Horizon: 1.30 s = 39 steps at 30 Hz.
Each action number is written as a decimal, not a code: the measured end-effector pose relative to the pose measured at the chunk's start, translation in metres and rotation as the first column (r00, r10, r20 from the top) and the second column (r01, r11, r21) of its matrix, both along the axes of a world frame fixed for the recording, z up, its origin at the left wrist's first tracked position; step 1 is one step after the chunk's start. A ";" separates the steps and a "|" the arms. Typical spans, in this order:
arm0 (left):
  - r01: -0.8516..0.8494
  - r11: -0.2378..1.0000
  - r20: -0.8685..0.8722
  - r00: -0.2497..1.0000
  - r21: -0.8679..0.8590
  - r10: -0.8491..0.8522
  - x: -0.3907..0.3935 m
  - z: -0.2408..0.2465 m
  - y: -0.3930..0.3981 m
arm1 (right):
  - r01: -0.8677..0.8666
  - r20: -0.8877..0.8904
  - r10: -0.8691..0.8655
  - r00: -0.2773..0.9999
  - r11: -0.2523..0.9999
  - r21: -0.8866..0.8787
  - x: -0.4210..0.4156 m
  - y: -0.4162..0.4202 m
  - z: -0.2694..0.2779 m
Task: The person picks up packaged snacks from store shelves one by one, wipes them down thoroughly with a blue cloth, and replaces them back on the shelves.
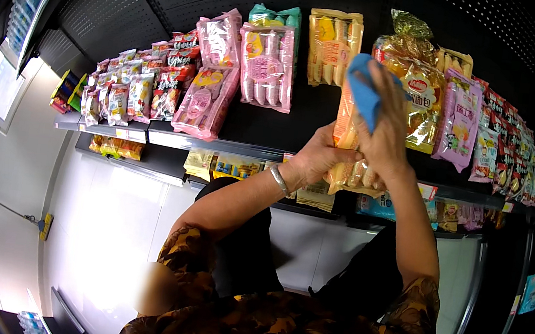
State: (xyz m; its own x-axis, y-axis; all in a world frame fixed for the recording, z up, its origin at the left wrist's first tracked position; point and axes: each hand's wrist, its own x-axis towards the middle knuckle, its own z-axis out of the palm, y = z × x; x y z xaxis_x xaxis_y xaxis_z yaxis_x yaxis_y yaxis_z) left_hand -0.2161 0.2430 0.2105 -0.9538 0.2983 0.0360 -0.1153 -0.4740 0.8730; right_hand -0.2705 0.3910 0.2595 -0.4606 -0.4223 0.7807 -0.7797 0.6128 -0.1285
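Observation:
My left hand [319, 154] grips an orange plastic pack of snack rolls [345, 121] by its side, tilted up above the front edge of a black shelf. In my right hand [385, 141] is a blue cloth [366, 91], pressed against the upper part of that pack. The cloth and the fingers hide much of the pack's face. Behind it stands a similar yellow-orange roll pack [328, 50]. A clear golden bag of bread [420, 107] is just right of my right hand, and a purple pack [457, 119] stands beside it.
Pink roll packs [266, 68] stand and lean left of the bare shelf board [291, 130]. Small snack bags [141, 95] fill the far left, with more snack bags [490, 148] at right. A lower shelf holds packages [316, 195]. A mop [45, 227] leans left.

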 end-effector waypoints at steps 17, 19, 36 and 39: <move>-0.155 0.898 0.142 0.984 0.412 0.104 0.010 0.018 -0.055 | -0.246 0.167 0.208 0.964 0.937 0.249 0.063 -0.014 -0.031; -0.065 0.931 0.116 0.993 0.359 0.024 0.003 0.008 -0.056 | -0.271 0.133 0.242 0.961 0.922 0.276 0.063 -0.010 -0.037; -0.153 0.967 0.025 0.988 0.205 0.151 0.017 0.014 -0.040 | -0.148 0.530 0.519 0.671 0.794 -0.589 0.017 0.001 -0.052; -0.171 0.947 0.008 0.984 0.270 0.176 0.005 0.015 -0.052 | -0.132 0.578 0.508 0.639 0.812 -0.568 0.029 0.001 -0.050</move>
State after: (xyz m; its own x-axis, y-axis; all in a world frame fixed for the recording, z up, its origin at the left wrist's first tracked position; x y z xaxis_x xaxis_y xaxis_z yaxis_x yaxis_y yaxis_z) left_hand -0.2112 0.1910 0.2253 -0.9886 0.1055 0.1075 0.0023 -0.7029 0.7113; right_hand -0.2410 0.3917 0.2099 -0.8300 -0.3534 0.4315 -0.4817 0.0644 -0.8739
